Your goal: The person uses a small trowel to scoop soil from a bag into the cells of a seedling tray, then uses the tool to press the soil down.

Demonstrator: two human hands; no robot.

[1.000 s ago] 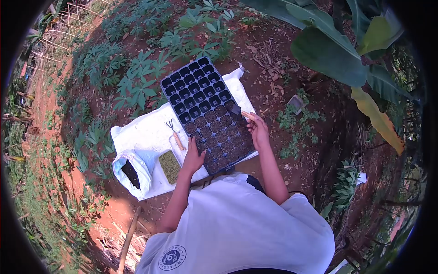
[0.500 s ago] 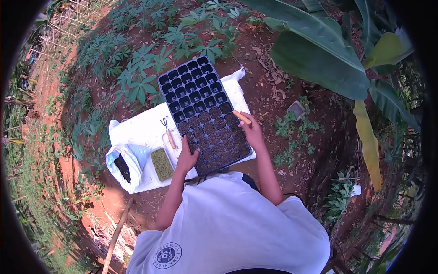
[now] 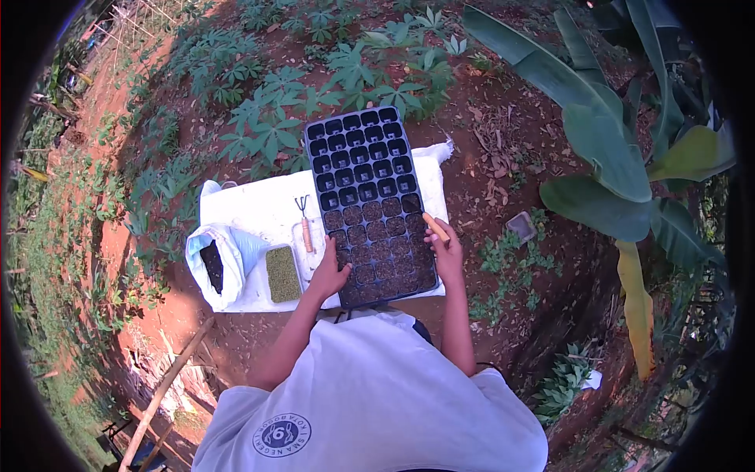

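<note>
A black seedling tray (image 3: pixel 362 193) lies lengthwise in front of me. Dark soil fills its near cells, while the far cells hold none. At the tray's left edge, my left hand (image 3: pixel 330 275) grips the rim, its thumb over the near cells. My right hand (image 3: pixel 448 253), closed at the right edge, holds a small hand tool by its orange-brown wooden handle (image 3: pixel 435 226). The tool's head is hard to make out against the dark cells. Left of the tray lie a small hand rake (image 3: pixel 306 228) with a wooden handle and a shallow container of small green seeds (image 3: pixel 282 274).
A white sack (image 3: pixel 228 267) with dark soil inside stands open at the left end of the white-covered surface (image 3: pixel 248 206). Leafy plants (image 3: pixel 271 130) grow beyond it, with banana leaves (image 3: pixel 602 149) at right. A clear plastic container (image 3: pixel 521 226) sits on the ground.
The camera view has turned and shifted, so the tray appears straighter and farther right. Both hands keep about the same places on the tray, and the right still holds the tool.
</note>
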